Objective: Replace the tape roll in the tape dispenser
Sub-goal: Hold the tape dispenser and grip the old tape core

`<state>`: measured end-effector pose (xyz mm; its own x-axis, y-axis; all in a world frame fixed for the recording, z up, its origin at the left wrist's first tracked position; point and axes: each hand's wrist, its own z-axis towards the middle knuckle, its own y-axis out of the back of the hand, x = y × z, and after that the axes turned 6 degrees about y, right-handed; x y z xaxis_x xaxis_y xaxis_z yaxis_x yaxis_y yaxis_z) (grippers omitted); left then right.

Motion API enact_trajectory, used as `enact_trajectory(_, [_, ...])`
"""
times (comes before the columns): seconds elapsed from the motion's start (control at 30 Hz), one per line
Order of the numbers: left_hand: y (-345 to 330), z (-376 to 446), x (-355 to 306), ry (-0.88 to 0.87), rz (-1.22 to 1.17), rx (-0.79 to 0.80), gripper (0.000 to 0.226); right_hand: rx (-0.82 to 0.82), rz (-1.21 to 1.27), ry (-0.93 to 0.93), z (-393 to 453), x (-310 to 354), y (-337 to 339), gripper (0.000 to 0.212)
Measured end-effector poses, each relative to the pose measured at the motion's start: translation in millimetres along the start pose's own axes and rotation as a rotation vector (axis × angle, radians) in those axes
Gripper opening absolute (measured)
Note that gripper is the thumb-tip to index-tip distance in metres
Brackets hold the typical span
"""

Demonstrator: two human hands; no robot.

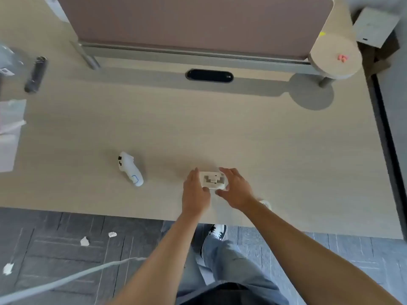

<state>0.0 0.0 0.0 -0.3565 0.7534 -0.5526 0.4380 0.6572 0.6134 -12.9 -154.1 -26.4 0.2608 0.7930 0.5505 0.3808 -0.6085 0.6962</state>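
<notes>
A small white tape dispenser [212, 180] lies on the light wooden desk [198, 133] near its front edge, its hollow inside facing up. My left hand [195, 192] grips its left end, thumb along the near side. My right hand [236, 189] wraps its right end, fingers over the far side. A small whitish object [265, 204], possibly a tape roll, shows just behind my right wrist, mostly hidden.
A white handheld controller [131, 168] lies left of the hands. A black cylinder [36, 74] and papers [10, 133] sit at the far left. A pinkish divider panel [193, 25] and a black cable slot [209, 75] stand at the back. A round side shelf [334, 55] is at back right.
</notes>
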Motion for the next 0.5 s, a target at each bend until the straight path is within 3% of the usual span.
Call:
enact_trajectory(0.13, [0,15,5,-0.038,-0.044,-0.045,0.059,0.008,-0.049,0.018,10,4,2,0.066])
enact_trajectory(0.5, [-10,50,15,-0.109,-0.214,-0.154,0.055,-0.111,0.015,0.114,32,-20,-9,0.067])
